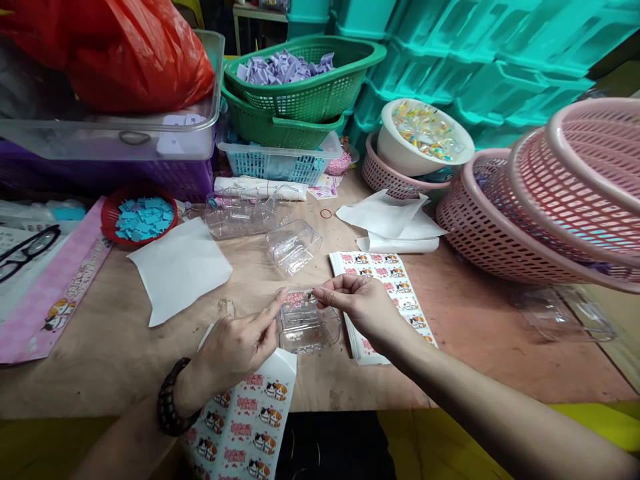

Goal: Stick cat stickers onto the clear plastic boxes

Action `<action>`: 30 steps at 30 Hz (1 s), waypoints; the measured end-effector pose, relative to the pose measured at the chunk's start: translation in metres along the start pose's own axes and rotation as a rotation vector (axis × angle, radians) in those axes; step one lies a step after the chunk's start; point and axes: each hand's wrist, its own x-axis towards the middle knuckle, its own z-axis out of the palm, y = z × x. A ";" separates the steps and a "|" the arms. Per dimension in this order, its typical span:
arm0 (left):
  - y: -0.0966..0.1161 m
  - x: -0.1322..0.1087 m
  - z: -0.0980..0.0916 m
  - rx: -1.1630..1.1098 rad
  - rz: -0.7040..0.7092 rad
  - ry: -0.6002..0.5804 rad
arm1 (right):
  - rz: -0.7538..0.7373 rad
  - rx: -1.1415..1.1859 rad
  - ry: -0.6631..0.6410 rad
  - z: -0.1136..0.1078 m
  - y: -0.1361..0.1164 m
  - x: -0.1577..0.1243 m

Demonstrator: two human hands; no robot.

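A clear plastic box [313, 331] lies on the table in front of me. Over its far side is a cat-print sticker [299, 299] with pink lettering. My right hand [357, 301] pinches the sticker's right end between thumb and fingertips. At the left end, the fingertips of my left hand [245, 340] are closed on the sticker's edge, the index finger stretched along it. Beneath my left wrist a sheet of cat stickers [250, 427] hangs over the table's front edge. Under my right hand lies a stack of similar sheets [410, 303].
More clear boxes [295, 245] stand beyond the hands. White backing paper [183, 270] lies left, and more paper [390, 220] right. A red bowl [105, 223] holds blue pieces. Pink baskets [480, 227] crowd the right; green baskets [300, 103] stand at the back.
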 end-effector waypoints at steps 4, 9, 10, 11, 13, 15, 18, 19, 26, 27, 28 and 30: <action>0.001 0.001 -0.002 0.000 -0.033 -0.026 | 0.009 0.008 0.010 -0.001 0.001 0.001; 0.001 0.002 -0.003 -0.021 -0.054 -0.066 | 0.005 -0.032 0.013 -0.002 0.001 0.002; 0.001 0.002 -0.002 -0.022 -0.059 -0.067 | 0.002 -0.031 0.013 -0.002 0.000 0.001; 0.000 0.002 -0.002 -0.023 -0.063 -0.067 | 0.001 -0.028 0.012 -0.002 0.000 0.001; 0.000 0.002 -0.001 -0.031 -0.074 -0.076 | 0.003 -0.021 0.013 -0.001 0.000 0.001; 0.000 0.001 -0.001 -0.035 -0.083 -0.093 | 0.008 -0.021 0.013 -0.001 0.000 0.000; 0.000 0.001 0.000 -0.033 -0.088 -0.106 | 0.003 -0.025 0.011 -0.001 0.001 0.001; 0.000 0.001 0.000 -0.034 -0.089 -0.108 | 0.000 -0.026 0.012 -0.002 0.002 0.001; 0.001 0.001 0.001 -0.053 -0.109 -0.104 | -0.020 -0.056 0.017 -0.002 0.003 0.003; 0.001 0.001 0.001 -0.052 -0.108 -0.102 | -0.020 -0.060 0.018 -0.002 0.002 0.003; 0.002 0.001 0.001 -0.050 -0.105 -0.100 | -0.019 -0.061 0.020 -0.002 0.002 0.003; 0.002 0.001 0.001 -0.045 -0.100 -0.101 | -0.017 -0.062 0.023 -0.002 0.002 0.003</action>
